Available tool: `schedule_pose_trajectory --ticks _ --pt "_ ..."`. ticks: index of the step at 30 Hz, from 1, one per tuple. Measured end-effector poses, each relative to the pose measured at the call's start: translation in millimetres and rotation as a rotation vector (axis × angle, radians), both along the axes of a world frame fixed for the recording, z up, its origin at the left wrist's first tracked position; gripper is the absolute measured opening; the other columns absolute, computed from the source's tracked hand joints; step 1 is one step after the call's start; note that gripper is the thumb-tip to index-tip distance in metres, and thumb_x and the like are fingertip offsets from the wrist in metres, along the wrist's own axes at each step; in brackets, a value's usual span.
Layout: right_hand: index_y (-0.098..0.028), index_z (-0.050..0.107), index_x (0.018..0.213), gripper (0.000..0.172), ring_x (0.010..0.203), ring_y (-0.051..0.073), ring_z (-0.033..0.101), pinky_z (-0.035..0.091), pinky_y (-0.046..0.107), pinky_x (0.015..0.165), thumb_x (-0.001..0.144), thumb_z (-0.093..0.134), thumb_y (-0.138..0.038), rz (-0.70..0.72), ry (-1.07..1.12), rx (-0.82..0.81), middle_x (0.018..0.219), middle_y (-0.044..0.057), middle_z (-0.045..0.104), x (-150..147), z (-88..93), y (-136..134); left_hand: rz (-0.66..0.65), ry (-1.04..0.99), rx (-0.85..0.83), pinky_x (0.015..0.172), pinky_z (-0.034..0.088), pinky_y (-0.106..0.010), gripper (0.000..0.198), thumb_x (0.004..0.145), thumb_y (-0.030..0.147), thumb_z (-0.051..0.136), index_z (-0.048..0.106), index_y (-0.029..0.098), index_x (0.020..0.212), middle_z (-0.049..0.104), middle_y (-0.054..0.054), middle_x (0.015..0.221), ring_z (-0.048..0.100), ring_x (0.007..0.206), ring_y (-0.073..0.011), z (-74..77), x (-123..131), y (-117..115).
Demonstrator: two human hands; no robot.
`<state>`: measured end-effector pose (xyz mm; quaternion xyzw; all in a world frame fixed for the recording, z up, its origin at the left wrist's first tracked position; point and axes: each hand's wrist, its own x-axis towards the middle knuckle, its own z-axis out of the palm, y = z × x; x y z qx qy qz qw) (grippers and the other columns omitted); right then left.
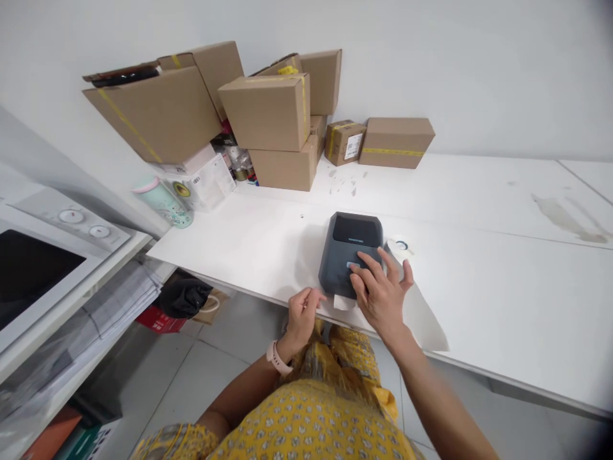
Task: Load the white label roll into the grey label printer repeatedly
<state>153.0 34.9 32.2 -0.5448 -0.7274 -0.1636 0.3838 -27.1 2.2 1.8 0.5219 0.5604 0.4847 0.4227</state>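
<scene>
A dark grey label printer (335, 255) sits near the front edge of the white table. My right hand (383, 294) is over its right side with fingers spread, a fingertip at the small light button (353, 264) on its lid. A white paper label (343, 303) sticks out from the printer's front. My left hand (301, 316), with a pink watch band (278, 359) on its wrist, is by the table edge left of that label. Its fingers are curled together, and whether anything is inside cannot be seen. A white roll (401, 249) lies right of the printer.
White sheet paper (426, 313) lies on the table (502, 287) beyond my right wrist. Stacked cardboard boxes (268, 115) stand against the wall, with a smaller box (343, 142) beside them. A mint tumbler (165, 203) is at the left end, near a microwave (43, 255).
</scene>
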Motion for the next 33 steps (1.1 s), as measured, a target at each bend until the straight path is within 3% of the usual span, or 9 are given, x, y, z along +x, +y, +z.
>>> schedule_pose_trajectory --ticks 2,4,8,13,18,20,24,29,33 --pt "-0.026 0.070 0.094 0.011 0.136 0.027 0.048 0.011 0.052 0.119 0.094 0.060 -0.028 0.023 -0.042 0.007 0.120 -0.002 0.073 0.5 6.5 4.4 0.081 0.012 0.129 0.067 0.044 -0.025 0.036 0.097 0.043 0.046 0.067 0.018 0.080 0.060 -0.001 0.073 0.056 0.071 -0.0135 3.5 0.6 5.1" --pt "-0.025 0.070 0.092 0.013 0.137 0.027 0.047 0.010 0.052 0.119 0.095 0.058 -0.029 0.026 -0.024 -0.010 0.121 -0.002 0.073 0.2 9.0 6.1 0.138 0.025 0.252 0.082 0.049 -0.029 0.030 0.098 0.041 0.047 0.068 0.020 0.100 0.067 -0.006 0.098 0.062 0.093 -0.0173 6.9 4.5 8.9" --pt "-0.028 0.069 0.108 0.020 0.141 0.029 0.041 0.009 0.058 0.118 0.098 0.053 -0.033 -0.028 0.054 -0.075 0.134 0.001 0.066 -2.8 -3.8 -5.6 0.085 -0.006 0.250 0.110 0.041 -0.038 0.040 0.099 0.041 0.047 0.056 0.025 0.134 0.056 -0.010 0.138 0.051 0.130 -0.0216 9.7 14.9 8.5" --pt "-0.031 0.040 0.149 0.049 0.149 0.030 0.029 0.027 0.058 0.115 0.101 0.039 -0.041 0.055 0.444 -0.207 0.161 0.009 0.033 -2.3 -39.4 -37.0 0.014 -0.147 0.077 0.118 0.035 -0.041 0.049 0.099 0.045 0.047 0.047 0.026 0.143 0.047 -0.009 0.150 0.043 0.141 -0.0233 8.2 17.9 6.2" --pt "-0.032 0.014 0.159 0.061 0.148 0.028 0.032 0.031 0.053 0.117 0.102 0.029 -0.049 0.090 0.891 -0.399 0.164 0.008 0.027 2.3 -50.4 -44.0 -0.045 -0.121 0.122 0.122 0.029 -0.040 0.041 0.100 0.043 0.042 0.061 0.025 0.132 0.051 -0.007 0.147 0.040 0.143 -0.0229 17.6 23.0 12.6" --pt "-0.033 0.012 0.159 0.062 0.148 0.029 0.033 0.034 0.051 0.116 0.102 0.028 -0.051 0.123 0.917 -0.402 0.165 0.007 0.023 5.6 -45.0 -36.6 -0.064 -0.084 0.212 0.121 0.030 -0.040 0.039 0.101 0.042 0.040 0.065 0.024 0.125 0.053 -0.007 0.145 0.040 0.143 -0.0227 24.9 28.5 16.7" --pt "-0.032 0.015 0.159 0.063 0.147 0.030 0.035 0.034 0.053 0.116 0.101 0.027 -0.053 0.131 0.837 -0.326 0.164 0.010 0.027 16.2 -21.0 -10.8 0.023 -0.052 0.326 0.116 0.036 -0.040 0.036 0.101 0.037 0.041 0.063 0.022 0.125 0.056 -0.010 0.138 0.048 0.134 -0.0220 35.1 34.5 33.0" --pt "-0.028 0.010 0.159 0.066 0.143 0.026 0.040 0.032 0.054 0.115 0.101 0.029 -0.051 0.178 0.694 -0.195 0.154 0.015 0.042 28.8 18.6 34.0 0.023 0.136 0.278 0.110 0.041 -0.040 0.033 0.092 0.023 0.049 0.062 0.021 0.122 0.061 -0.010 0.130 0.051 0.128 -0.0222 31.8 28.0 65.7" --pt "-0.024 -0.002 0.159 0.071 0.138 0.023 0.046 0.039 0.050 0.110 0.101 0.030 -0.049 0.167 0.637 -0.139 0.149 0.018 0.046 36.3 39.9 72.0 -0.070 0.278 0.172 0.109 0.040 -0.039 0.049 0.085 0.022 0.055 0.053 0.019 0.134 0.057 -0.012 0.139 0.048 0.133 -0.0256 26.3 27.0 88.5"
